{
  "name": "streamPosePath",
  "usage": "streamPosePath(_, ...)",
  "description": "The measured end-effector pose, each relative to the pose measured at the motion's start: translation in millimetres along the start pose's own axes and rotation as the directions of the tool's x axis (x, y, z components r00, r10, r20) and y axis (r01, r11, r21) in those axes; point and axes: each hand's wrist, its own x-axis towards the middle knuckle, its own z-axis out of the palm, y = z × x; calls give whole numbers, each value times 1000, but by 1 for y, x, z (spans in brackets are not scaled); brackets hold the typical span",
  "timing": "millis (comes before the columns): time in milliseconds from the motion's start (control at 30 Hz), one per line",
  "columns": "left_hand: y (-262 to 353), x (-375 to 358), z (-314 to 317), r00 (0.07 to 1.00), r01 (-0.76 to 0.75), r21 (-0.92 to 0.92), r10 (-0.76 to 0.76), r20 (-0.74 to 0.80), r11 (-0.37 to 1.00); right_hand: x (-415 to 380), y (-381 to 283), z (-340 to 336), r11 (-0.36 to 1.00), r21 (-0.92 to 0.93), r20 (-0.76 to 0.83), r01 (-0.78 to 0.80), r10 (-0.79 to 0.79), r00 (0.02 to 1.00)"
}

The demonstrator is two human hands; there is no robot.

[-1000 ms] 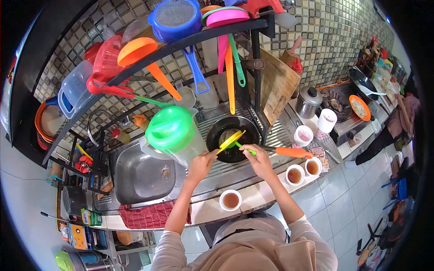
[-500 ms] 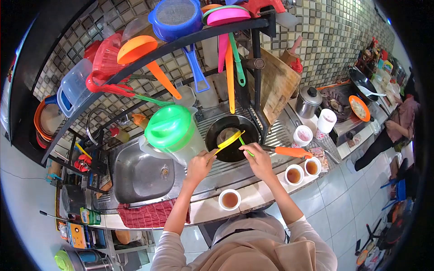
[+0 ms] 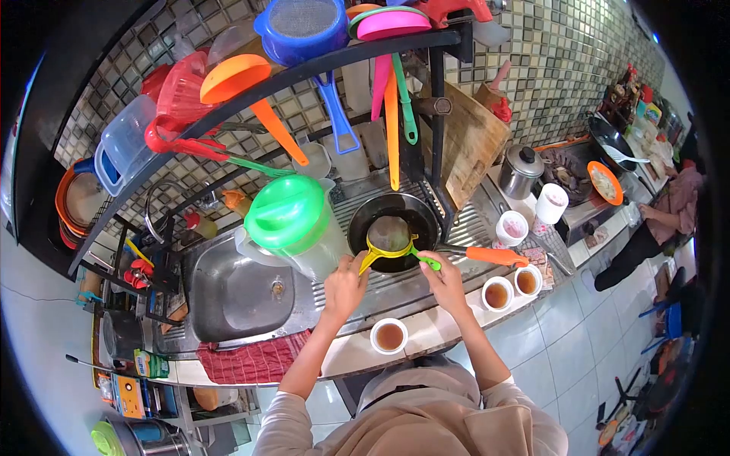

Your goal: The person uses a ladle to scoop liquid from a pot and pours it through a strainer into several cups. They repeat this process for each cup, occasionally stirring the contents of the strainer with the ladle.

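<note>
My left hand (image 3: pixel 346 287) is closed around the handle of a yellow-rimmed strainer (image 3: pixel 388 234), which is over a black wok (image 3: pixel 353 235) of dark liquid. In my right hand (image 3: pixel 446 287) is a green-handled utensil (image 3: pixel 427 262); its far end meets the strainer's right rim, and its kind I cannot make out. The wok's orange handle (image 3: pixel 494 257) points right, past my right hand. Below my hands a white cup of brown liquid (image 3: pixel 389 336) stands on the counter edge. Two similar filled cups, one (image 3: pixel 497 294) in front of the other (image 3: pixel 528 280), stand right of my right hand.
A green-lidded pitcher (image 3: pixel 285 216) stands left of the wok, beside the sink (image 3: pixel 198 304). Utensils hang from a black rack (image 3: pixel 304 72) overhead. White containers (image 3: pixel 512 228) and a metal pot (image 3: pixel 521 171) stand to the right. Another person (image 3: pixel 669 205) is at far right.
The strainer has tipped from nearly edge-on so that its round mesh and rim show. My right hand and the green-handled utensil have moved slightly right and down.
</note>
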Motion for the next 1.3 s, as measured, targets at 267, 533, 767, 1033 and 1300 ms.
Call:
streamPosePath(267, 8, 3, -14, 997, 74, -103, -73, 5, 992, -14, -8, 0, 999, 17, 42, -38, 37, 998)
streamPosePath(533, 6, -37, -51, 957, 18, -291, -100, -272, 957, -86, 11, 1, 972, 232, -83, -14, 34, 996)
streamPosePath(767, 32, -106, -20, 998, 47, -637, -67, -7, 770, -134, 18, 7, 961, 248, -82, -120, 145, 986)
streamPosePath(1033, 56, -116, 6, 988, 106, -638, -11, 151, 762, -149, 16, -1, 981, 177, -163, -73, 102, 981)
streamPosePath(1300, 52, -110, 11, 987, 85, -635, 21, 158, 768, -176, 13, -13, 980, 186, -466, -75, 155, 871)
